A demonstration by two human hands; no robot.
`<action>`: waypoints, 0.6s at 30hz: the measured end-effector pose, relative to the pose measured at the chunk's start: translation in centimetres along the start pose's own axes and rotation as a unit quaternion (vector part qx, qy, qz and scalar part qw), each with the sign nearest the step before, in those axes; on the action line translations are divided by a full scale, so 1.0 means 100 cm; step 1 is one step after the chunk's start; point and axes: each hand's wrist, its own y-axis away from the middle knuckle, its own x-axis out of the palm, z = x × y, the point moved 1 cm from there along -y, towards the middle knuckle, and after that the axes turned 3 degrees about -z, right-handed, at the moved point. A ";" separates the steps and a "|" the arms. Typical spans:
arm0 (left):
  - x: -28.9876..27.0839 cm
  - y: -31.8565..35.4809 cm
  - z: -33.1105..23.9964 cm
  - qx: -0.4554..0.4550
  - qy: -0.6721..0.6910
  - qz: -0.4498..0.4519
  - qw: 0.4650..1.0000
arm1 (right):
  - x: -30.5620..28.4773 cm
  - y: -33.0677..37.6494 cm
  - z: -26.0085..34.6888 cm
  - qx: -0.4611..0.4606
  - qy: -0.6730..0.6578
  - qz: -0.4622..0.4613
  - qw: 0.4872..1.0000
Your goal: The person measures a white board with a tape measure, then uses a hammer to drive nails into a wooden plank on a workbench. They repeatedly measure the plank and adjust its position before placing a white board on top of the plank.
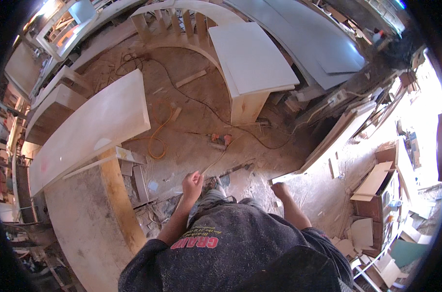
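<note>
My left hand (192,184) is closed, its fingers curled in front of my waist. A thin pale strip (216,160) runs forward from beside its fingertips; whether the fingers hold it I cannot make out. My right hand (280,190) is closed at the near end of a long white-edged board (303,170), which slants away to the right. On the floor ahead lies an orange and red power tool (220,140). An orange cord (157,141) is looped to its left.
Left of me stands a curved wooden piece with a white top (94,126). Ahead is a curved counter frame with a white panel (252,58). Grey sheets (308,39) lie behind it. A black cable (201,102) crosses the dusty floor. Wood offcuts (362,233) pile up at right.
</note>
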 end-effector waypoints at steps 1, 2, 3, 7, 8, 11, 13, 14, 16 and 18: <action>0.013 -0.021 -0.015 -0.010 0.013 0.039 0.999 | 0.013 -0.002 -0.047 -0.086 0.101 0.027 0.991; 0.020 -0.040 -0.022 -0.027 0.013 0.067 0.997 | 0.015 -0.004 -0.062 -0.143 0.251 0.114 0.950; 0.026 -0.059 -0.025 -0.033 0.022 0.079 0.996 | 0.011 0.002 -0.069 -0.183 0.268 0.101 0.940; 0.057 -0.135 -0.047 -0.025 0.034 0.075 0.996 | -0.022 0.022 -0.055 -0.129 0.290 0.150 0.937; 0.063 -0.156 -0.064 -0.025 0.027 0.087 0.995 | -0.031 0.016 -0.056 -0.043 0.194 0.127 0.972; 0.098 -0.212 -0.081 -0.037 0.067 0.085 0.993 | -0.055 -0.020 -0.052 0.100 0.011 0.040 0.994; 0.122 -0.229 -0.088 -0.064 0.078 0.069 0.993 | -0.099 -0.070 -0.027 0.057 0.040 -0.020 0.997; 0.132 -0.238 -0.098 -0.079 0.067 0.055 0.993 | -0.124 -0.098 -0.017 0.096 -0.026 -0.079 0.992; 0.157 -0.269 -0.119 -0.090 0.045 0.043 0.994 | -0.166 -0.175 -0.016 0.114 -0.050 -0.150 0.981; 0.177 -0.286 -0.115 -0.112 0.009 0.037 0.993 | -0.221 -0.238 0.026 0.062 -0.073 -0.194 0.976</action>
